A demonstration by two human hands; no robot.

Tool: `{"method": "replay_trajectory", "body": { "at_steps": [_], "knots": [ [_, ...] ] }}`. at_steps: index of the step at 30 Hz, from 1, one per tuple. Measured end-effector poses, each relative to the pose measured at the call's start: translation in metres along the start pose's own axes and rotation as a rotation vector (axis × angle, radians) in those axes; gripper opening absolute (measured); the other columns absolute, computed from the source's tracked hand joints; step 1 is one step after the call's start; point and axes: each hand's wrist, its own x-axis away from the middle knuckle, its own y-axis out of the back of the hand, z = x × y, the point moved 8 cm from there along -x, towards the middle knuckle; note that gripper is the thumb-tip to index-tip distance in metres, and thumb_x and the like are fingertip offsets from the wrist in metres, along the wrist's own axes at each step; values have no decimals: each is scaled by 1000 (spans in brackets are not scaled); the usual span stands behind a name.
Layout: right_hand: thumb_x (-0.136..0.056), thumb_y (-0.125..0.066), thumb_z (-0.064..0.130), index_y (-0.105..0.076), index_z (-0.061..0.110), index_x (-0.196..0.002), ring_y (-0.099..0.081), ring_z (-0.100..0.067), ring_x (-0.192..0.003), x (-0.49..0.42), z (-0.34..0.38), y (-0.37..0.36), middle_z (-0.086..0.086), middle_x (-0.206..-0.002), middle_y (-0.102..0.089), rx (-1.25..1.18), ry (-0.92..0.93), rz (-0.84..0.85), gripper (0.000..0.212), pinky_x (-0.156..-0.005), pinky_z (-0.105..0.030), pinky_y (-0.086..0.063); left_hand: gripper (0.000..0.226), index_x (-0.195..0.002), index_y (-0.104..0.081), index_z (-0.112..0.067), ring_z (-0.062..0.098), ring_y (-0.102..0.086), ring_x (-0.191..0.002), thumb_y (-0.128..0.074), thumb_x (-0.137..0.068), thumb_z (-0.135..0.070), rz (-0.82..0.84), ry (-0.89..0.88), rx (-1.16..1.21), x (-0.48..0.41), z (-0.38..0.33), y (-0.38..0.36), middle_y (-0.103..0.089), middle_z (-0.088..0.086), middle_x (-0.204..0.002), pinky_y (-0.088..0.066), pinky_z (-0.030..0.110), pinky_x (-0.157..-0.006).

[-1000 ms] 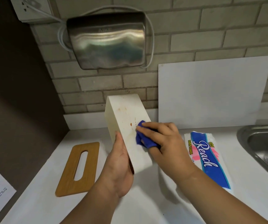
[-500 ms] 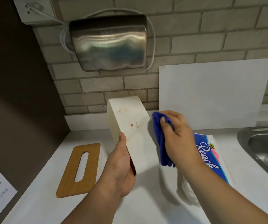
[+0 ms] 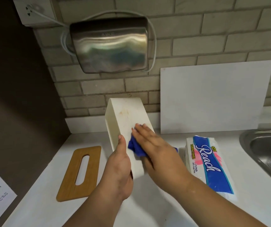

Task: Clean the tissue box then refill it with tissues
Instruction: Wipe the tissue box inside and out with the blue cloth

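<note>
— Where is the tissue box (image 3: 126, 118)?
— Tilted up off the counter (image 3: 147, 202). The left hand (image 3: 120, 167) grips its near end, thumb lying along the edge.
— And the right hand (image 3: 154, 148)?
— Flat, fingers straight, pressing a blue cloth (image 3: 135, 147) onto the box's stained face.
— Around them?
— A wooden slotted lid (image 3: 80, 172) lies left of the left hand; a pack of paper towels (image 3: 210, 164) lies right of the right hand, with the sink (image 3: 265, 149) beyond it.

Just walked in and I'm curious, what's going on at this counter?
The left hand grips a white tissue box tilted over the counter. The right hand presses a blue cloth flat against its stained face. The wooden lid lies off to the left and the paper towel pack to the right. Refilling hasn't started.
</note>
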Motion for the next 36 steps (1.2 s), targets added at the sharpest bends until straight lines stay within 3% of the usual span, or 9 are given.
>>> {"method": "replay_trajectory", "body": {
  "at_steps": [6, 10, 15, 20, 25, 29, 31, 33, 36],
  "knots": [
    [-87, -51, 8, -42, 20, -143, -23, -7, -142, -9, -15, 17, 6, -153, -33, -30, -58, -110, 58, -115, -28, -27, 50, -126, -58, -30, 25, -68, -106, -34, -94, -59, 23, 28, -85, -1, 1, -5, -73, 4, -111, -49, 48, -98],
    [-84, -40, 11, -43, 17, -142, -26, -13, -143, -5, 5, 2, 1, -152, -36, 23, 156, 47, 59, -117, -28, -21, 50, -123, -60, -24, 26, -64, -113, -40, -90, -56, 32, 22, -46, 0, 0, -5, -71, 6, -116, -43, 47, -106],
    [-91, -47, 6, -37, 22, -145, -16, 0, -139, -11, -25, 19, 9, -154, -27, -48, -116, -146, 57, -118, -26, -21, 48, -126, -58, -32, 26, -68, -106, -33, -94, -58, 57, 76, -107, 0, 9, -8, -74, 3, -111, -49, 49, -99],
    [-86, -50, 6, -40, 21, -144, -21, -6, -143, -2, -12, 5, 8, -153, -31, -30, 67, -22, 60, -117, -23, -18, 47, -119, -61, -31, 27, -68, -105, -35, -92, -59, 1, 63, -123, -1, 7, -2, -74, 5, -108, -49, 50, -99],
    [-97, -45, 10, -32, 33, -145, -31, 4, -134, -3, -44, 20, 21, -151, -28, -336, -332, -184, 55, -94, 10, -16, 56, -121, -57, -36, 26, -62, -116, -34, -84, -71, -43, 76, -219, 0, 9, 3, -68, -1, -122, -43, 52, -106],
    [-99, -44, 23, -22, 36, -148, -41, -7, -130, 17, -38, 11, 14, -149, -38, -278, -426, -114, 56, -98, -5, -26, 83, -137, -47, -36, 29, -51, -127, -37, -65, -77, -79, 59, -266, -5, 2, 12, -60, -1, -134, -33, 56, -111],
    [-99, -43, 25, -20, 37, -148, -44, -9, -128, 18, -35, 13, 12, -148, -40, -273, -432, -90, 56, -98, -12, -30, 81, -133, -50, -38, 30, -49, -129, -38, -64, -78, -91, 71, -279, -7, 2, 15, -59, -1, -135, -31, 57, -112],
    [-100, -40, 28, -19, 38, -148, -53, -17, -110, 11, -44, 19, 4, -138, -50, -311, -500, -80, 53, -86, -18, -39, 65, -118, -56, -43, 31, -51, -127, -38, -68, -80, -71, 94, -299, -4, 6, 11, -62, -1, -131, -32, 58, -111],
    [-102, -35, 31, -18, 38, -149, -48, -14, -95, 1, -62, 31, -3, -133, -53, -331, -600, -134, 51, -76, -17, -35, 75, -119, -58, -44, 30, -56, -123, -42, -58, -84, -20, 109, -304, -3, 12, 6, -67, -4, -124, -34, 58, -109]
  ]
}}
